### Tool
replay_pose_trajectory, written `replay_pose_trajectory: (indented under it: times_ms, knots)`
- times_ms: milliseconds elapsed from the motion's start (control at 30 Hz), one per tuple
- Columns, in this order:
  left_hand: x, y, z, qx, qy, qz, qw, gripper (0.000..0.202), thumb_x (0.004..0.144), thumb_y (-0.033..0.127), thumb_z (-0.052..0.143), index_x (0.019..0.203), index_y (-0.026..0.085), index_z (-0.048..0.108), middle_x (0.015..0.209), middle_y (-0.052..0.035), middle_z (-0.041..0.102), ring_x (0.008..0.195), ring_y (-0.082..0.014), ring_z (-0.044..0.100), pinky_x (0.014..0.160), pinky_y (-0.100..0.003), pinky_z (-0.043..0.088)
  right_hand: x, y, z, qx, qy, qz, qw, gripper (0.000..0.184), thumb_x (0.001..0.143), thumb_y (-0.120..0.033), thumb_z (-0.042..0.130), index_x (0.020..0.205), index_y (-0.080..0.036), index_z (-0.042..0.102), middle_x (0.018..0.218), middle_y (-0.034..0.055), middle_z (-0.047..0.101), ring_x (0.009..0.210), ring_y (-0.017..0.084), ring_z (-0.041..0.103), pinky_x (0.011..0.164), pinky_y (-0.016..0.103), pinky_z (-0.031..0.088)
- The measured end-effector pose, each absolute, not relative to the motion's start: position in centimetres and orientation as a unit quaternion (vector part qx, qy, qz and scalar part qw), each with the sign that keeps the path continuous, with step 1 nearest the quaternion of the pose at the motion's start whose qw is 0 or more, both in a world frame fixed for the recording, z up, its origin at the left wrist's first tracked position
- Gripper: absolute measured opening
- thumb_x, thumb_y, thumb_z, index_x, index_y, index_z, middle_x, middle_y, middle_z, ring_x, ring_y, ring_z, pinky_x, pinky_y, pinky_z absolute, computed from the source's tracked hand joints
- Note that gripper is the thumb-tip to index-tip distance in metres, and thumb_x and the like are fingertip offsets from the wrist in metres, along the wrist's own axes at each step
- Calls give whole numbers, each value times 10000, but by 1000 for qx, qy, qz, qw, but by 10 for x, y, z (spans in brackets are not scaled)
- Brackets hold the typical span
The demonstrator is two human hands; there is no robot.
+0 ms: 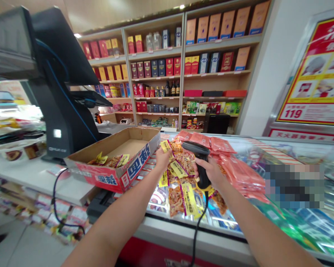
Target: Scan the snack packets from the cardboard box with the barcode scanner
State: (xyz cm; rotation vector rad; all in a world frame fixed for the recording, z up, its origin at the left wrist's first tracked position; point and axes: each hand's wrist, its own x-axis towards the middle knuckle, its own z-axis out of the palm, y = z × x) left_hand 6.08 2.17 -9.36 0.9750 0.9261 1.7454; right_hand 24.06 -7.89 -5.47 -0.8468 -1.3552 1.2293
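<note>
Left hand: the left hand (pixel 163 160) was almost closed, pinching a yellow-labelled snack packet (pixel 165 146) by its top edge, with the forearm reaching forward.
Right hand: the right hand (pixel 211 172) was closed around the grip of a black handheld barcode scanner (pixel 202 163).
Packet: it was held above the pile and seemed light, soft and slippery (thin plastic), so the label end looked the best place to hold.
Freezer: more snack packets (pixel 180 185) lay on the glass-topped freezer (pixel 183 228), beside a cardboard tray (pixel 113 157).
</note>
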Motion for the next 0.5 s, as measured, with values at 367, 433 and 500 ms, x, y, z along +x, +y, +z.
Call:
replay_pose_trajectory:
  times_ms: [367, 433, 500]
  knots:
    - [64, 16, -87, 355, 382, 716, 463, 186, 656, 154, 717, 809, 152, 613, 707, 10, 647, 573, -121, 603, 573, -290, 556, 240, -77, -58, -365, -577, 496, 536, 300, 683, -443, 700, 612, -187, 563, 520, -6, 576, 387, 126, 541, 380, 240, 433]
    - [64, 15, -82, 333, 387, 729, 456, 191, 672, 159, 716, 833, 152, 614, 717, 9, 647, 583, -122, 609, 600, -303, 565, 238, -77, -59, -368, -580, 489, 538, 288, 676, -433, 711, 623, -188, 569, 515, -10, 580, 382, 127, 539, 384, 244, 436]
    - [62, 14, -72, 304, 380, 751, 448, 188, 695, 151, 703, 857, 152, 607, 726, 6, 647, 599, -123, 617, 620, -305, 571, 235, -76, -57, -369, -589, 482, 533, 290, 676, -434, 707, 608, -189, 567, 493, -9, 574, 378, 128, 532, 396, 250, 448]
